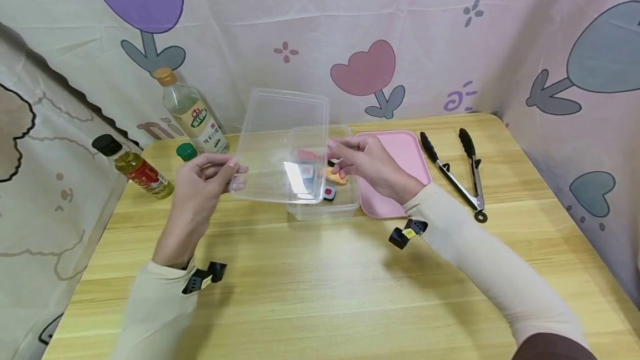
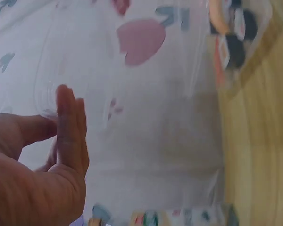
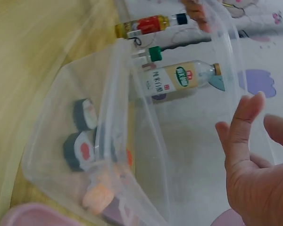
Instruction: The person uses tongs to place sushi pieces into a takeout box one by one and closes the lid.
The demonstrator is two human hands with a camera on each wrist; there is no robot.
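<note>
A clear plastic lid [image 1: 282, 132] is held up, tilted, above and partly in front of a clear plastic box [image 1: 325, 211]. My left hand [image 1: 207, 182] pinches the lid's left edge between thumb and fingers. At the opposite edge, my right hand [image 1: 370, 163] holds the lid with its fingertips. Inside the box lie several sushi pieces, among them a dark-wrapped roll [image 3: 78, 151] with a red centre and an orange piece [image 3: 99, 195]. The lid covers part of the box in the head view.
A pink tray [image 1: 395, 204] lies right of the box, with black-tipped tongs [image 1: 462, 185] beyond it. At the left stand a vinegar bottle [image 1: 197, 115], an oil bottle [image 1: 145, 174] and a green-capped bottle [image 1: 186, 151]. Behind the wooden table [image 1: 320, 288] hangs a printed cloth [image 1: 300, 4].
</note>
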